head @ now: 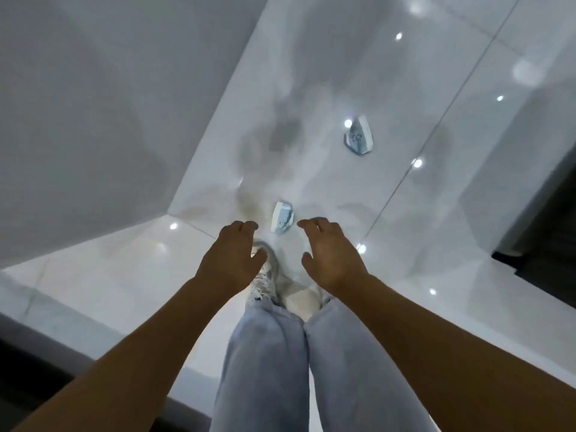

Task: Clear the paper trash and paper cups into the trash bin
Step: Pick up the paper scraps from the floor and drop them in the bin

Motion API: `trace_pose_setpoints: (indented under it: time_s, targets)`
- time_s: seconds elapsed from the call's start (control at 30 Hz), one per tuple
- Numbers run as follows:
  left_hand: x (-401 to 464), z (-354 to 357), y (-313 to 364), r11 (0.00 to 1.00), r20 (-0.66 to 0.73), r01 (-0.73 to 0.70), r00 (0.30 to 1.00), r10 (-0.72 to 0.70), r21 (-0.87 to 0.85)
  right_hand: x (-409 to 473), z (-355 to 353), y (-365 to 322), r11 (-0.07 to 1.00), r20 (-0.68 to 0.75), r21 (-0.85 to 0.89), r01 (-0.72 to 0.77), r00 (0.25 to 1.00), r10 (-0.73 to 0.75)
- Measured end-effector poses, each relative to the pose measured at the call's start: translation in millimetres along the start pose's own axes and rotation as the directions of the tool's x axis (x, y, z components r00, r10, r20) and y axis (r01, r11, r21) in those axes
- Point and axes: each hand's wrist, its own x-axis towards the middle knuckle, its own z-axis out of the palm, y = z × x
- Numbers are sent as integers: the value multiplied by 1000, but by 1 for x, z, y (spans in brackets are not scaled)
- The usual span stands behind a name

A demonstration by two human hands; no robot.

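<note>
Empty-handed, both hands reach down with fingers spread loose: the left hand and right hand flank a crushed paper cup lying on its side on the glossy tile floor, just ahead of the fingertips, seemingly poised to gather it. A second cup lies farther off, well apart from the first. Below the hands are white shoes and jeans (no bin is in view).

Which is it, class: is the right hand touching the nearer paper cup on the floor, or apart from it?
Apart. The head view shows bare white floor between the right hand and the nearer paper cup.
</note>
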Motion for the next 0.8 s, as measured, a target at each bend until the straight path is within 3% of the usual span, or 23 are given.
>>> trace_pose_setpoints:
  time_s: [0.2, 0.4, 0.57, 0.8]
  targets:
    - [70, 76, -63, 1000, -14, -3, 1000, 4, 12, 115, 93, 34, 1000, -21, -5, 14, 1000, -14]
    - [114, 117, -100, 999, -21, 30, 999, -30, -23, 184, 156, 50, 968, -16, -166, 189, 981, -194]
    - [123, 127, -107, 998, -5, 26, 1000, -26, -57, 188, 163, 58, 947, -27, -265, 182, 980, -196]
    - [102, 104, -88, 998, 51, -59, 997, 61, -34, 145, 123, 40, 994, -27, -70, 81, 996, -83]
